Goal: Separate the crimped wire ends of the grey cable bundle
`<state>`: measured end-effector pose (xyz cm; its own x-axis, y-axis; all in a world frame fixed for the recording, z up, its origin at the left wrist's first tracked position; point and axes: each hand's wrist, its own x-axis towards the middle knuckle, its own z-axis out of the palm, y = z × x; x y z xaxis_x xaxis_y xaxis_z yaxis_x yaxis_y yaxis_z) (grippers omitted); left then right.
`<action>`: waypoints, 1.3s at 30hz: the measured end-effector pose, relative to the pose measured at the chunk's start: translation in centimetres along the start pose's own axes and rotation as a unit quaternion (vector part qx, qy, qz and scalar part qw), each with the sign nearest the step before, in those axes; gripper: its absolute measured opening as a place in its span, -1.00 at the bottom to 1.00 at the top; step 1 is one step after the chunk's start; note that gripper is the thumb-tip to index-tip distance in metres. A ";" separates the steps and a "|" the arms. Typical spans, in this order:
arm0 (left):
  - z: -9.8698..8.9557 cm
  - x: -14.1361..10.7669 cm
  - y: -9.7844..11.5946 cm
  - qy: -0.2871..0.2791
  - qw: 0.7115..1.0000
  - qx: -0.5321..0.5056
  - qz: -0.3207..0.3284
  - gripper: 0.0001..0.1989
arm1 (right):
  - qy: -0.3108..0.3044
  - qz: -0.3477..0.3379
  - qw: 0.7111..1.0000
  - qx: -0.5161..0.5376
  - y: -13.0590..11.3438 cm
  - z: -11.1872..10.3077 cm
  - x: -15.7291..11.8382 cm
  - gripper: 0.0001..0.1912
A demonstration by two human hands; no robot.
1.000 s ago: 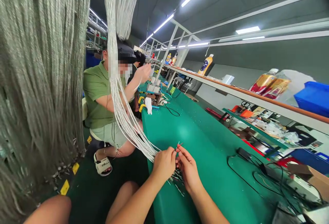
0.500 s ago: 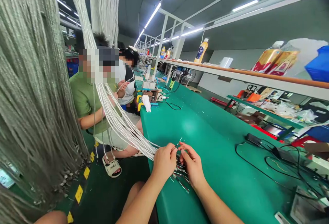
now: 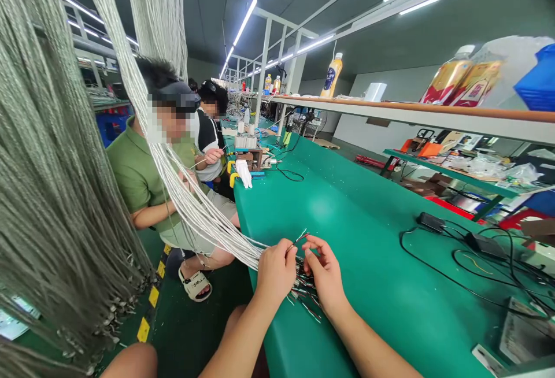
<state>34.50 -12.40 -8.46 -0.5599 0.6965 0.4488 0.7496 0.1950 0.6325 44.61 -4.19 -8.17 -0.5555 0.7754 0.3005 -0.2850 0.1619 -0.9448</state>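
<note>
A thick bundle of white cables (image 3: 195, 204) hangs down from the upper left and runs across the green table's edge to my hands. My left hand (image 3: 276, 268) is closed, pinching one cable's thin wires (image 3: 298, 240) between thumb and forefinger; their red, white and dark ends fan out above the fingertips. Close by on the right, my right hand (image 3: 325, 274) has its thumb and forefinger apart, with the fingertips beside those wires. Whether they touch is hard to make out. Below and between both hands lie many other coloured wire ends (image 3: 306, 296) on the table.
Hanging cables (image 3: 65, 164) fill the left side. A person in a green shirt (image 3: 143, 175) sits beside the table, another beyond. A small machine (image 3: 249, 155) and white glove (image 3: 243, 174) stand farther up the green table (image 3: 390, 285). Black cords (image 3: 451, 268) lie right; a shelf (image 3: 407, 111) holds bottles.
My right fingertips have parted and drawn slightly away from the wire ends, which now show spread above my left hand. The camera view has shifted slightly.
</note>
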 end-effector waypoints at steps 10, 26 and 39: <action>-0.2 0.0 0.1 0.000 1.000 -0.010 -0.002 -0.83 | -0.015 0.030 0.999 0.008 -0.4 0.1 -0.1 -0.54; -0.3 -0.1 0.1 -0.016 1.000 -0.015 0.016 -0.85 | -0.006 0.041 0.997 0.063 0.2 -0.2 0.6 -0.67; -0.4 -0.1 0.4 -0.025 0.999 0.017 0.030 -0.84 | 0.066 -0.020 0.996 -0.057 -1.4 -0.6 1.5 -0.64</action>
<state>34.72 -12.68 -7.96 -0.4963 0.7406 0.4530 0.7929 0.1741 0.5839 44.65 -2.82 -6.51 -0.4364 0.8385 0.3261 -0.2101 0.2575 -0.9432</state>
